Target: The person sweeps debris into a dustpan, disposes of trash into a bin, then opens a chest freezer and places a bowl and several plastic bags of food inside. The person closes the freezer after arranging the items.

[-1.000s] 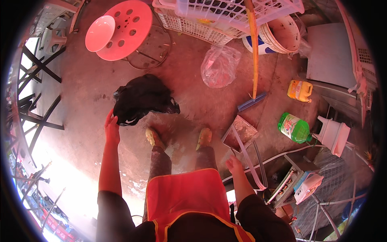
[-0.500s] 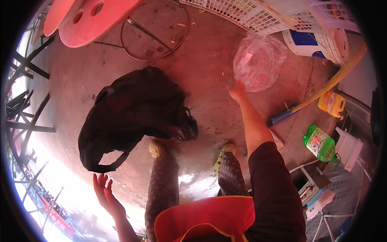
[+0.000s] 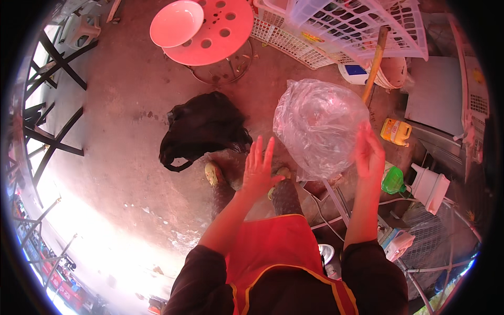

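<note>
A large clear plastic bag (image 3: pixel 320 123) hangs puffed out in front of me on the right. My right hand (image 3: pixel 370 152) pinches its edge, fingers bent together. Left of the bag, my left hand (image 3: pixel 257 170) is raised with its fingers stretched and apart, holding nothing. Beyond that hand, a black plastic bag (image 3: pixel 205 126) lies slumped on the floor in front of my feet, one handle loop spread on its near left side.
A red round stool (image 3: pixel 239 31) with a pink bowl (image 3: pixel 176 23) stands far ahead. Plastic crates (image 3: pixel 362 23) are stacked at far right, near a wooden handle (image 3: pixel 375 63). To the right stand a yellow jug (image 3: pixel 395 132) and a green bottle (image 3: pixel 394 181).
My right hand has lifted the clear bag off the floor and drawn it nearer. My left hand has come from the lower left to the middle. The view has shifted.
</note>
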Motion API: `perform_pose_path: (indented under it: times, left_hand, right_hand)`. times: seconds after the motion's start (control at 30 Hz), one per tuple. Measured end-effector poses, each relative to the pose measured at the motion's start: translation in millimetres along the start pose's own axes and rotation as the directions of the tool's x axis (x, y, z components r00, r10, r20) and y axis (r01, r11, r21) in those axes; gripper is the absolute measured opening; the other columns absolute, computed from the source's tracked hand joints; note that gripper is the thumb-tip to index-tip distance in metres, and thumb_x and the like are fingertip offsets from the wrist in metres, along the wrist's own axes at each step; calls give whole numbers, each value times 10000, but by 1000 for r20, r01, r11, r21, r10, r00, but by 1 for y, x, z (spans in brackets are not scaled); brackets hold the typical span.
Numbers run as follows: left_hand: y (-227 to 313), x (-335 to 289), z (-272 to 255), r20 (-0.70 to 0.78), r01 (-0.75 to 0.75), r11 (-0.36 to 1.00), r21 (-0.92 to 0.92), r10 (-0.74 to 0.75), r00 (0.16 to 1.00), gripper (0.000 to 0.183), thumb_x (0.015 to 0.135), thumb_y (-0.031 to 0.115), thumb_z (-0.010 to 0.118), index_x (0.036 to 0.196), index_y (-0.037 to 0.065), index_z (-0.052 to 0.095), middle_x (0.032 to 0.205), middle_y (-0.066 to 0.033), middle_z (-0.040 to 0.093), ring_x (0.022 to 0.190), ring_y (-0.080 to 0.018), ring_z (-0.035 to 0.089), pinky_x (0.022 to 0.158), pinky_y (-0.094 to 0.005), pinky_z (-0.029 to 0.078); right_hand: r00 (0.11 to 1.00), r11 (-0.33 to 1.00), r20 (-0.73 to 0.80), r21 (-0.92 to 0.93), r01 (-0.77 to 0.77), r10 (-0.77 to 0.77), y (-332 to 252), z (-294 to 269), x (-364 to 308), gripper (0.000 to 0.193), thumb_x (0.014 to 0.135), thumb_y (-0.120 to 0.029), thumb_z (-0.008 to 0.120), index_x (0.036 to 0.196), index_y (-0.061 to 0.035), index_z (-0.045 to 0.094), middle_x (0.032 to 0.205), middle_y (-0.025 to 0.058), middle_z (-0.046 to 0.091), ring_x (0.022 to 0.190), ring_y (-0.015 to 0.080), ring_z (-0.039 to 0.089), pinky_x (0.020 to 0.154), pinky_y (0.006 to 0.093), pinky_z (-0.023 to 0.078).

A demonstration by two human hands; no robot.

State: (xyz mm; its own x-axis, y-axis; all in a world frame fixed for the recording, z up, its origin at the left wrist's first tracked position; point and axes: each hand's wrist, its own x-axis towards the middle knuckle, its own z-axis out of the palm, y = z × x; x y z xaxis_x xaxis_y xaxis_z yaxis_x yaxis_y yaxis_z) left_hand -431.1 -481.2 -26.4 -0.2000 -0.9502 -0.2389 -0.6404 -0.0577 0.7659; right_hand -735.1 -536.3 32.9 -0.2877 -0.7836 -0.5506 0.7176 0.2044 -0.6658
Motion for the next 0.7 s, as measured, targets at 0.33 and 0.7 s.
perform_pose_path:
  times: [0.33,0.7]
  left_hand:
    - [25,-7,-123,-386,-66,957,-283,-51,921,147,902,160,593,1017,74,628,780,-113,682,685,-297,671,632,-389,516]
    - [-120,-79,-441,-371,169,982,-86,-189,909,201,884,251,606,956,70,655,788,-126,688,691,-311,666,585,-397,508]
  right_hand:
    - [968,942,248,-332,44,42,-2,167,-92,833,902,-512,591,1506,-102,189,1505,165,317,1359,325,359,1073,561,311]
    - [901,167,408,-908,385,144,175,347,-140,233,916,-191,618,1079,-30,580,811,112,645,714,253,650,665,377,530]
